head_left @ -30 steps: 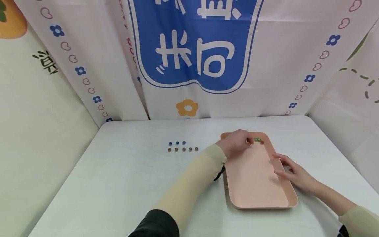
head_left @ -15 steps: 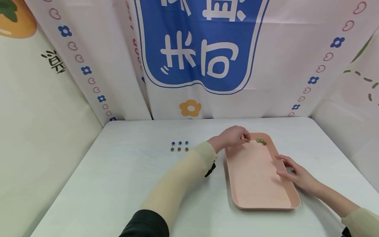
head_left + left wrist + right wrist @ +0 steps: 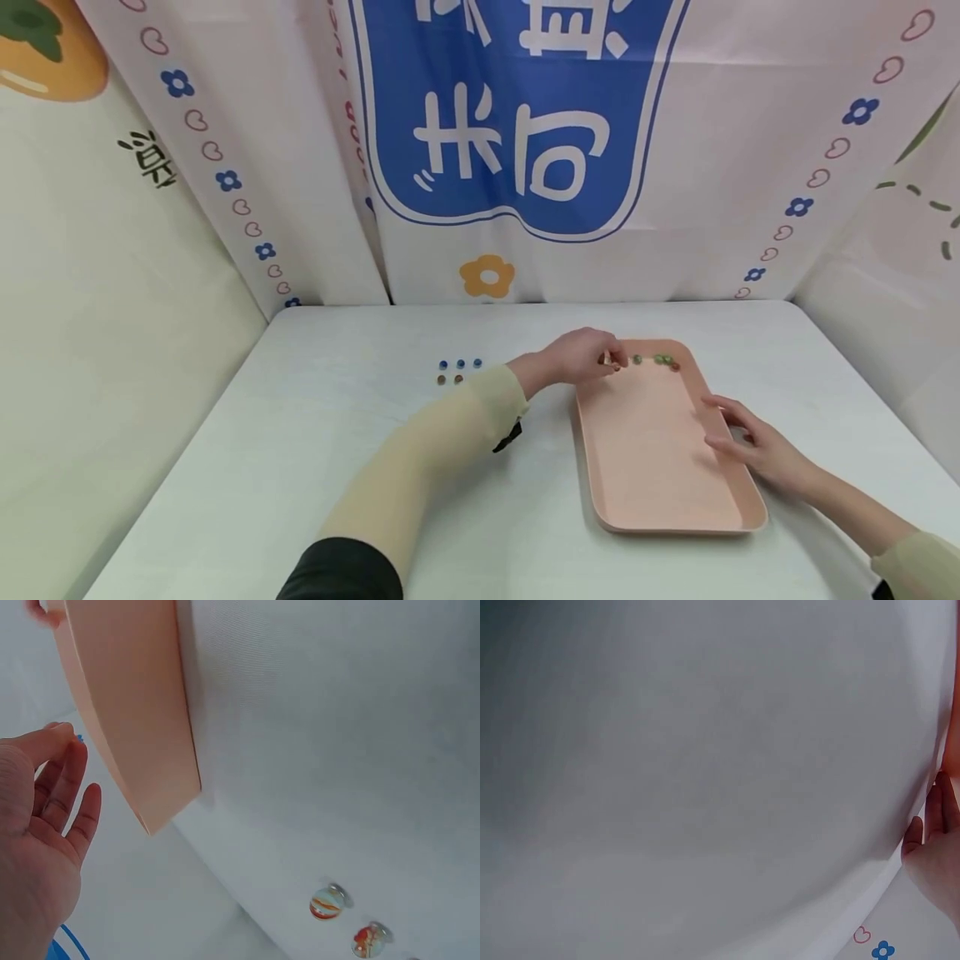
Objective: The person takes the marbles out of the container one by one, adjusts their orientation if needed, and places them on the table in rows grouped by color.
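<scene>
Several marbles [image 3: 663,359] | inside pink tray [image 3: 660,467] | far end | green, reddish

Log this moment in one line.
left hand: pinching reddish marble | right hand: at right rim of tray | tray's far end: green marbles, other reddish marble | table: blue marbles, brown marbles

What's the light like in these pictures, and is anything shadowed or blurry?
Head view: bright, fairly even light, with soft shadows beside the tray and below the right forearm; left wrist view: greyer, the striped marble fairly clear, fine lines patterning the tabletop; right wrist view: mostly plain grey, darkening toward the upper left, with the right hand cut off.
</scene>
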`<state>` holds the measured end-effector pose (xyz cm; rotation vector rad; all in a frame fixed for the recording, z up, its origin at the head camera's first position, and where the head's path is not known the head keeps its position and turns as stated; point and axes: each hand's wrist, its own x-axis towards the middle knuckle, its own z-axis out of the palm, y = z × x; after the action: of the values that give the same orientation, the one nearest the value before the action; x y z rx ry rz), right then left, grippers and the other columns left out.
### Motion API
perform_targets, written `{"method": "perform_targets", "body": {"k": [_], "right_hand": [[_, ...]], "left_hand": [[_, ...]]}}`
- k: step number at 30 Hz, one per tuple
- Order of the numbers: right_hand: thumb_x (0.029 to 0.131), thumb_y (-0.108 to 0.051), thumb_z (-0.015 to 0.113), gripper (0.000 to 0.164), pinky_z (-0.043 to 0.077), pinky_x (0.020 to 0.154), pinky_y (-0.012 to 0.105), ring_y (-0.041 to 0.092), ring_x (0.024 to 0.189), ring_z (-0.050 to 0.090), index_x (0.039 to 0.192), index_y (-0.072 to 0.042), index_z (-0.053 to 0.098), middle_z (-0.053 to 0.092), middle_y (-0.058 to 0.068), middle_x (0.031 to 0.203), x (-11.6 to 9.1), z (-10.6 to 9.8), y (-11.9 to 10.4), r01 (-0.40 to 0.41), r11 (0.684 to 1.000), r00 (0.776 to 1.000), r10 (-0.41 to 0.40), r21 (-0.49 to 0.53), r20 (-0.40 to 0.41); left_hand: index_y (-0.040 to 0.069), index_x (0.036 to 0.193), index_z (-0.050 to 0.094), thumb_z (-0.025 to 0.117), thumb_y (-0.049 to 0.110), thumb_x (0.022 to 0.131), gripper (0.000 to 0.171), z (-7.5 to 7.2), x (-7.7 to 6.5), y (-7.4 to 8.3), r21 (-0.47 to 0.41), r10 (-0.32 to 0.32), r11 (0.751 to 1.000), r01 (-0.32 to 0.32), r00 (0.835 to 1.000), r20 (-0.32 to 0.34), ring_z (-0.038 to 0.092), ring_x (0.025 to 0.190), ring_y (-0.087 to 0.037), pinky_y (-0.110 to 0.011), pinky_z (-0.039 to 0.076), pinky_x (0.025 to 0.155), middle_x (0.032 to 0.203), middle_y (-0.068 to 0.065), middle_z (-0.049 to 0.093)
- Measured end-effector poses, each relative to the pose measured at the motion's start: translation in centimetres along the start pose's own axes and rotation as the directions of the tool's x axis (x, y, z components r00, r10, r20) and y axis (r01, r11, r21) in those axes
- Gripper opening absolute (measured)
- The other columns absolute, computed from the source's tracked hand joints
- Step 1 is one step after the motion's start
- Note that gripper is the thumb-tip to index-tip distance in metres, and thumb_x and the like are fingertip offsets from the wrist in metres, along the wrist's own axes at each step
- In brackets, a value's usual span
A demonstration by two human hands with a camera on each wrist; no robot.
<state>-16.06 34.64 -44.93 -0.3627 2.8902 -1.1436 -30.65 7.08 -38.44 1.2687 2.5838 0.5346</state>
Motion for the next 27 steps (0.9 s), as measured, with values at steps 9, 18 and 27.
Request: {"method": "perform_targets", "body": {"k": [9,18,27], "right_hand": [[0.095,-0.025,0.065,0.062,0.033,0.083,0.014,0.041,0.119,0.041,0.146,-0.005,0.035,0.04,0.026,0.141,-0.1,-0.1,-0.1,-0.011,1.0,1.0,0.011,0.011,0.01],[0.094,-0.024,0.065,0.062,0.034,0.082,0.014,0.024,0.119,0.044,0.146,-0.006,0.035,0.041,0.026,0.141,-0.2,-0.1,0.1,-0.001,1.0,1.0,0.001,0.007,0.001],[0.095,-0.024,0.065,0.062,0.034,0.083,0.015,0.039,0.119,0.042,0.145,-0.005,0.035,0.04,0.026,0.141,0.0,-0.1,0.1,-0.004,1.0,1.0,0.004,0.012,0.01]], "left_hand": [[0.012,0.115,0.068,0.063,0.015,0.095,0.02,0.0,-2.1,-0.4,-0.001,0.036,0.999,-0.036,0.999,0.007,0.054,0.086,-0.005,-0.015,0.043,0.074,0.1,0.01,0.063],[0.012,0.113,0.069,0.066,0.014,0.094,0.019,-0.5,-4.5,-1.1,0.012,0.014,1.0,-0.014,1.0,-0.024,0.058,0.097,-0.009,-0.017,0.044,0.081,0.102,0.009,0.064],[0.01,0.113,0.069,0.067,0.011,0.093,0.02,-1.4,-6.7,-3.2,-0.081,-0.007,0.997,0.001,0.997,-0.072,0.059,0.098,-0.009,-0.022,0.047,0.087,0.105,0.004,0.065]]}}
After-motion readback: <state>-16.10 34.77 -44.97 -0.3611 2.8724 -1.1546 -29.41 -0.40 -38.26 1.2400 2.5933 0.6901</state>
